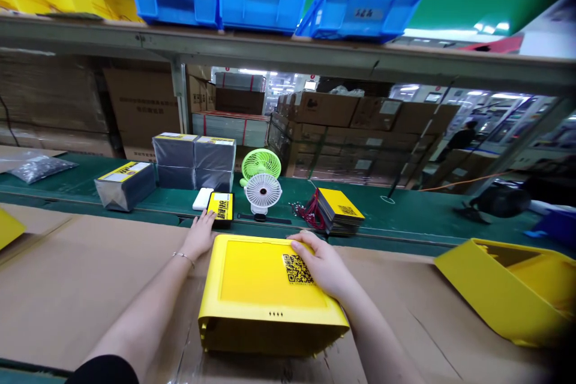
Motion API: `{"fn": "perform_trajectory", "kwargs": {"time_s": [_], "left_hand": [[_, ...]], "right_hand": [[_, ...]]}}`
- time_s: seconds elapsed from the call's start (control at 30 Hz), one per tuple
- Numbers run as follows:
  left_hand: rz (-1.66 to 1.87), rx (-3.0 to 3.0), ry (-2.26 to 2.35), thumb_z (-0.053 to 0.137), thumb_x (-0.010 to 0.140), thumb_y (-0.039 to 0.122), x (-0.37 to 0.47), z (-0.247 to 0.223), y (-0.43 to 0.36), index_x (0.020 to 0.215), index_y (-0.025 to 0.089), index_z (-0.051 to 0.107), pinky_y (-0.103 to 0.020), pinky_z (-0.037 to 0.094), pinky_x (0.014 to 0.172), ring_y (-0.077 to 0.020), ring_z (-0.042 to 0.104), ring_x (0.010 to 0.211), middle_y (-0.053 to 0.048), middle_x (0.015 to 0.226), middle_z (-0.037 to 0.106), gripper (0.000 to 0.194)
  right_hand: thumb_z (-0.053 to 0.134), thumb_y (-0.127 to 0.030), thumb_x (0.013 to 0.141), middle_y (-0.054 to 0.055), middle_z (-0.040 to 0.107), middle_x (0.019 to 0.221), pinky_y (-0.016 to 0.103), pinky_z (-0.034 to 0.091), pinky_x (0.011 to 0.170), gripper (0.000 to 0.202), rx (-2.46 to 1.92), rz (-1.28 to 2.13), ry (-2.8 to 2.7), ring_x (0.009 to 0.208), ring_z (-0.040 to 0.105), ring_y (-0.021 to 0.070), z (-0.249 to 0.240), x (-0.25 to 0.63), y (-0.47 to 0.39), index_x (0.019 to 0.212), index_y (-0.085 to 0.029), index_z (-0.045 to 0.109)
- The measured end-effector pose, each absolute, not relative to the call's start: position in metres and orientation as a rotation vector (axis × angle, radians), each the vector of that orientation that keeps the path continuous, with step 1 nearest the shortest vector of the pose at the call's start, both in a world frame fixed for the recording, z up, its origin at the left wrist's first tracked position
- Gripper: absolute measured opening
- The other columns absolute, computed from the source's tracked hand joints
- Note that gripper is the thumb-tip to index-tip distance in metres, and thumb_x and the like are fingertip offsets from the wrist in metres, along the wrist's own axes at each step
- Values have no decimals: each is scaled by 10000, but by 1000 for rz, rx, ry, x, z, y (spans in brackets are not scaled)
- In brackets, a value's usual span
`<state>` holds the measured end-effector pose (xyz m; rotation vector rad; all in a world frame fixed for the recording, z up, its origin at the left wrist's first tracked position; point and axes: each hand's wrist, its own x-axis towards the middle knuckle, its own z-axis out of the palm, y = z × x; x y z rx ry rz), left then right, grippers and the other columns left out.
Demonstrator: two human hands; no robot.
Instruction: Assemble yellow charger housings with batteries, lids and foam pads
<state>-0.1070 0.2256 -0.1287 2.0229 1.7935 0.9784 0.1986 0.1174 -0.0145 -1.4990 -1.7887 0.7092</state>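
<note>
A yellow plastic housing (256, 276) with a QR code on top lies on the brown cardboard, its open side facing me. My right hand (321, 264) grips its right rear edge, thumb on top beside the code. Beyond the housing's left rear corner, my left hand (201, 234) reaches out with fingertips on a small black box with a yellow label (221, 206). A white box (203, 198) lies just left of it. A white fan (263, 192) and a green fan (261, 163) stand to its right. A stack of yellow-topped panels (341, 210) stands farther right, red wires beside it.
Wrapped boxes (195, 162) and a single wrapped block (125, 185) stand on the green bench at left. Another yellow housing (499, 288) lies at right, part of one at the left edge. Blue bins (263, 1) line the shelf overhead. A person (462, 135) is far off at right.
</note>
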Motion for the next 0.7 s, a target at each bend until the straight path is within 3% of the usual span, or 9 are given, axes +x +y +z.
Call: {"fn": "perform_trajectory", "kwargs": {"time_s": [0.17,0.33,0.47,0.6,0.7], "left_hand": [[1214,1962,1842,428,755,88,-114,-119,211,905,166,632,-370,385,910,-244,545,1024,-113,1049,608,265],[1673,1697,1848,450,809,224,-123,-69,205,888,172,604,-371,412,880,-243,559,970,-98,974,606,181],[1953,1436,1689,475,820,325,-116,-21,185,1011,162,522,-347,495,781,-207,610,903,-102,1024,621,256],[1966,1065,966,628,724,277,-94,21,137,983,162,549,-300,533,715,-189,636,889,-87,1052,640,295],[1805,990,769,703,659,234,-76,42,94,986,171,583,-231,527,593,-158,644,771,-65,984,658,355]], "right_hand": [[454,-453,814,39,631,961,345,441,816,304,-1490,726,-1805,941,568,223,-15,199,118,930,-230,624],[452,-461,810,35,647,980,338,462,778,312,-1506,715,-1808,926,585,223,-17,200,117,932,-235,630],[485,-445,782,46,663,943,344,476,764,309,-1495,637,-1792,902,595,232,-18,200,117,923,-231,659],[482,-435,789,56,664,977,368,474,791,308,-1515,552,-1801,930,596,242,-19,200,117,940,-235,660],[514,-402,778,68,647,1042,388,462,832,297,-1488,427,-1775,989,578,254,-14,200,112,977,-225,645]]}}
